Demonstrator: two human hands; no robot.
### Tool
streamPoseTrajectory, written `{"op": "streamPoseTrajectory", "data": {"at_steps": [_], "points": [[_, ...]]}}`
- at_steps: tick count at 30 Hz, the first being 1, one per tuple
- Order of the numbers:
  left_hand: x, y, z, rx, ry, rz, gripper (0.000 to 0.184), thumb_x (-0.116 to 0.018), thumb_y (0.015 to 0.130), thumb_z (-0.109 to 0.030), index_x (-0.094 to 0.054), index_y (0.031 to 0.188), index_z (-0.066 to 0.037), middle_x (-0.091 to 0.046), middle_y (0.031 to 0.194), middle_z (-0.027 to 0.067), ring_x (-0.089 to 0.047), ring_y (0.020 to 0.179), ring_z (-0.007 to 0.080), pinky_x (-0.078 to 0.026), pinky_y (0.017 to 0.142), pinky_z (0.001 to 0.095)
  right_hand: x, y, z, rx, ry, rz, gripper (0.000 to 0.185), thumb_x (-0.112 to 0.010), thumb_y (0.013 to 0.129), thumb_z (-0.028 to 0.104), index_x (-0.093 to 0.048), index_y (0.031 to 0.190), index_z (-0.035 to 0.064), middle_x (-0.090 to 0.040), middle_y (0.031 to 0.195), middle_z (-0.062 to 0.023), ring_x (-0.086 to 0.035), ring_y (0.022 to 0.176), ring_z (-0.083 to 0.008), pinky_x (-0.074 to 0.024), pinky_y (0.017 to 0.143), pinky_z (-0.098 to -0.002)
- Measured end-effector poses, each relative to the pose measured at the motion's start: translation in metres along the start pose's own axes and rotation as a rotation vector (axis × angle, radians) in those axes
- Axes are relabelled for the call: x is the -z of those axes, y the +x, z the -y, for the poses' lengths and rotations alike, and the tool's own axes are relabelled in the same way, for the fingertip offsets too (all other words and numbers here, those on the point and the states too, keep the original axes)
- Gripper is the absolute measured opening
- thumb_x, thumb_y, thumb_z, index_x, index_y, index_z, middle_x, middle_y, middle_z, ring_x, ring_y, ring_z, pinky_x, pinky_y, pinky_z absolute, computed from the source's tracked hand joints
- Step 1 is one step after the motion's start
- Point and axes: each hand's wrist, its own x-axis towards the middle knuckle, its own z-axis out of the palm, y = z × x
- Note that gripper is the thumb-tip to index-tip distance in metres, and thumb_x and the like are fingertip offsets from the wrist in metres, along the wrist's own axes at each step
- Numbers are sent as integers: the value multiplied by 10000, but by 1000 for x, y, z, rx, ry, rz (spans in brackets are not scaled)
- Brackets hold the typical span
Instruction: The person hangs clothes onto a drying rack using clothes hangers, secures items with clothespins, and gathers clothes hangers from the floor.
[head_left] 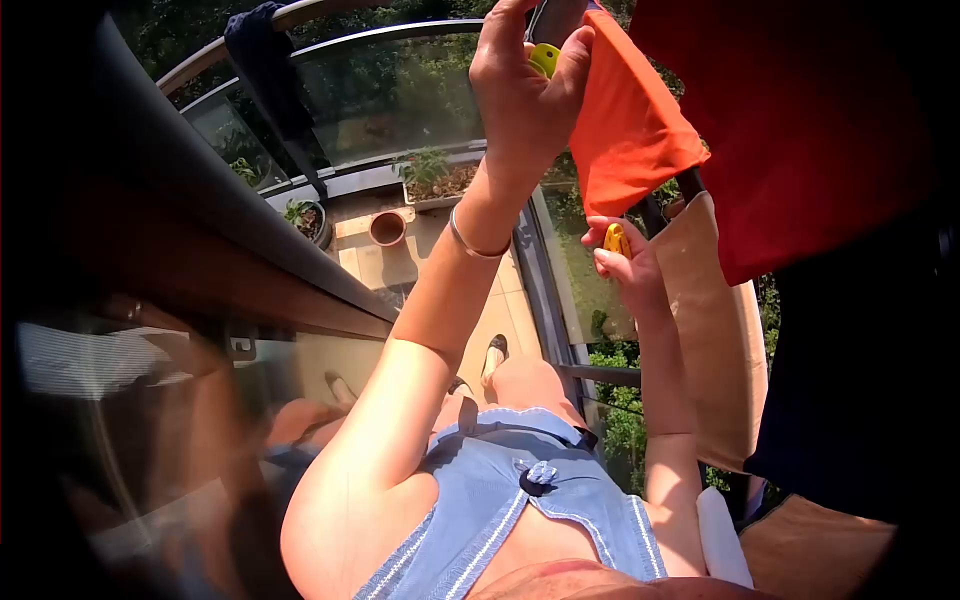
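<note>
My left hand (525,85) is raised at the top of the view, its fingers closed around a yellow-green clothespin (545,59) beside the upper part of an orange cloth (625,120). The fingertips are partly cut off by the frame edge. Lower down, my right hand (630,265) pinches a yellow clothespin (617,240) just under the cloth's lower corner. Its fingertips appear to touch the cloth there, though I cannot tell how firmly. The orange cloth hangs stretched and slanting between the two hands.
A large red cloth (770,130) hangs at the right, with beige fabric (710,320) below it. A glass balcony railing (400,95) curves behind. On the tiled floor stand a terracotta pot (387,228) and a planter box (440,185). Reflective glass (180,430) lies close at my left.
</note>
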Motion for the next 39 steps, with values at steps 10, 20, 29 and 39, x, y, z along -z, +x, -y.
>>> {"op": "streamPoseTrajectory", "data": {"at_steps": [10, 20, 29, 39], "points": [[-80, 65, 147, 149, 215, 428, 537, -654, 700, -246, -463, 1188, -126, -527, 1075, 145, -557, 930, 281, -459, 782, 366, 27, 66, 12, -37, -120, 257, 285, -513, 732, -32, -516, 1014, 9, -532, 909, -46, -434, 714, -58, -361, 638, -194], [-145, 25, 148, 168, -114, 590, 612, -635, 635, -203, -428, 1210, -153, -515, 1014, 202, -601, 675, 272, -488, 532, 358, 44, 269, -87, -270, 105, -305, 282, -563, 779, 60, -489, 1045, 5, -557, 938, -79, -504, 664, -83, -428, 603, -207], [-139, 34, 165, 141, -590, 722, 445, -632, 664, -196, -514, 1090, -144, -557, 781, 112, -582, 610, 273, -460, 488, 363, 55, 387, -77, 33, -207, -636, 198, -655, 764, 128, -478, 687, 84, -451, 556, 47, -402, 468, -26, -314, 437, -165], [-96, 51, 340, 583, -788, 239, 108, -532, 766, -6, -596, 853, 9, -599, 698, 61, -568, 621, 81, -433, 541, 204, 148, 507, -3, 599, -1333, -776, 189, -583, 786, 130, -596, 964, 68, -589, 837, -89, -560, 705, -196, -448, 649, -283]]}}
